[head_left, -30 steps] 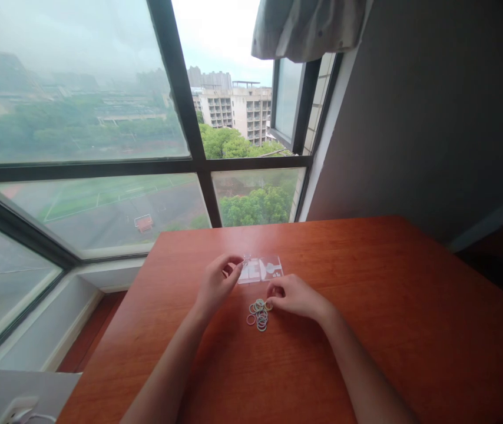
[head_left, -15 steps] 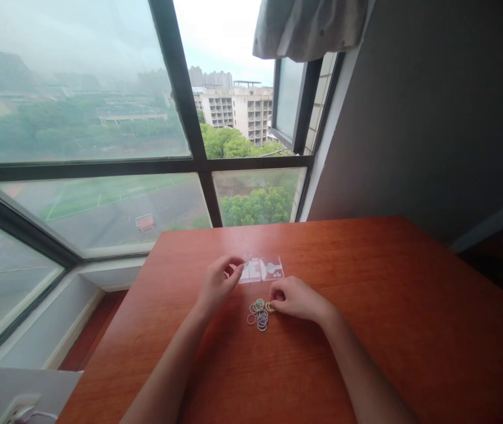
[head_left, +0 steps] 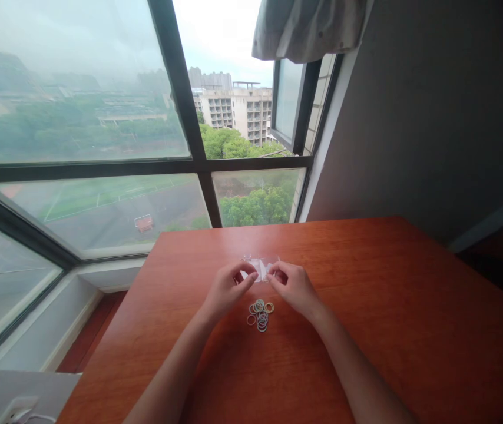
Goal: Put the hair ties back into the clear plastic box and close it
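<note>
A loose cluster of small thin rings, pale green, grey, pinkish and yellow, lies on the wooden table. Just beyond it is a flat clear plastic case with whitish printed patches, partly covered by my fingers. My left hand is at the case's left side, thumb and index finger brought together. From the right, my right hand meets the case with its fingertips in a pinch. Whatever sits between either hand's fingertips is too small to make out.
The reddish-brown table reaches to a large window with dark frames at the back and left. A grey wall stands on the right, with a curtain above. A wall socket is at the lower left.
My right hand has moved from the yellow rings up and away to the case. My left hand has shifted slightly right, so both sets of fingertips are now close together.
</note>
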The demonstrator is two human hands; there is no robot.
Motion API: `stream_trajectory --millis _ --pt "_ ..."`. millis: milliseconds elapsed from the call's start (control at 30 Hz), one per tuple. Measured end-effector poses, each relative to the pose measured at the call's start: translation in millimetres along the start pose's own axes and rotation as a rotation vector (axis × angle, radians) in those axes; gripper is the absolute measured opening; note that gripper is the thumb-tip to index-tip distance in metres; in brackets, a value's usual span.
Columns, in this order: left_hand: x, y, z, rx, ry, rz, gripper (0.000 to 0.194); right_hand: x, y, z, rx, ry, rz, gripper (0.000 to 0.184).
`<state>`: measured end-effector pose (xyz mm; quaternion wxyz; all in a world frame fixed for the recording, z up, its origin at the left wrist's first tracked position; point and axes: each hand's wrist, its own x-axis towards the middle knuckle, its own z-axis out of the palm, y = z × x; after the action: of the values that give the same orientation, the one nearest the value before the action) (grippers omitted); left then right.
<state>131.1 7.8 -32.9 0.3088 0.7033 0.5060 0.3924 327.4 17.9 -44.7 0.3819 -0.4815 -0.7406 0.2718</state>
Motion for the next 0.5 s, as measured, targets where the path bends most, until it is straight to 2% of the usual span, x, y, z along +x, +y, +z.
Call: stream_trajectory --millis 167,500 --pt "-1.6 5.1 7.1 -0.001 -0.060 0.053 0.016 -1.3 0.2 1.8 0.016 0.006 -0.006 0.006" --pt "-1.2 6.2 10.4 -0.017 -0.079 0.020 0.016 -1.2 -1.0 3.3 0.001 0.010 -0.034 0.004"
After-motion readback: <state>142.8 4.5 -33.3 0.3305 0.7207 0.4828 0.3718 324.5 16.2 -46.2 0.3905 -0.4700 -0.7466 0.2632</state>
